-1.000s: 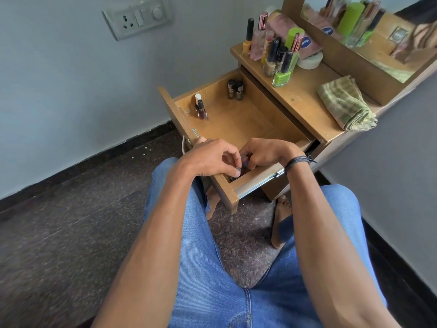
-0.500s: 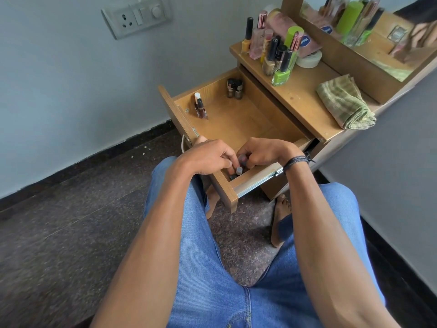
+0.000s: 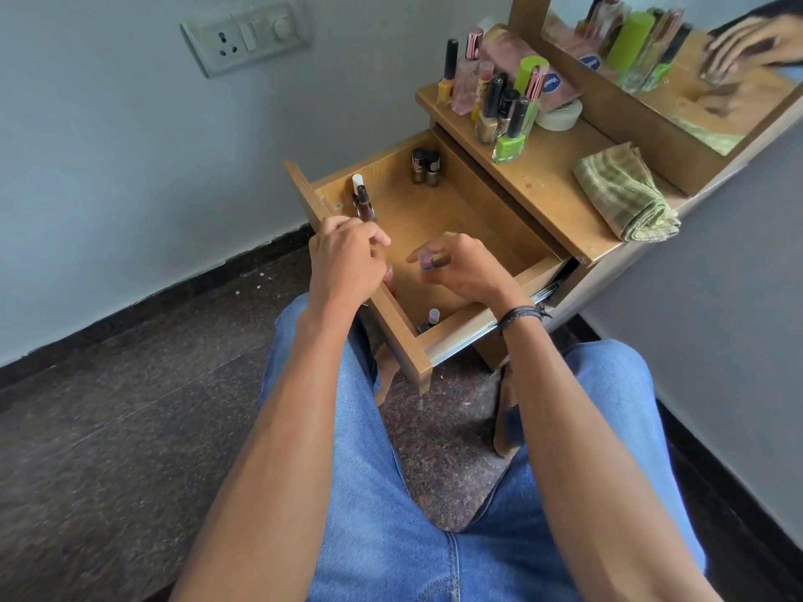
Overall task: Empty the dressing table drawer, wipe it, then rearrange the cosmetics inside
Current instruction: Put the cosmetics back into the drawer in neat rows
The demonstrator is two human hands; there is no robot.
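Apparently rearranging: the right hand (image 3: 465, 273) is pinching a small bottle (image 3: 430, 260) over the drawer (image 3: 469, 325), next needing upright placement; whether the curled left hand (image 3: 343, 258) is holding anything cannot be told.

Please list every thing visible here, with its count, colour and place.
drawer: one, wooden, pulled open
dark bottles: two, brown-black, drawer's far corner
capped bottles: two, white-topped and dark, beside drawer front
clear-capped bottle: one, dark, drawer's near corner
cosmetics: many, mixed colours, tabletop
cloth: one, green checked, tabletop
mirror: one, wood-framed, above tabletop
socket plate: one, white, wall
left grip: one, curled above drawer front; contents unclear
right grip: one, pinches held bottle above drawer
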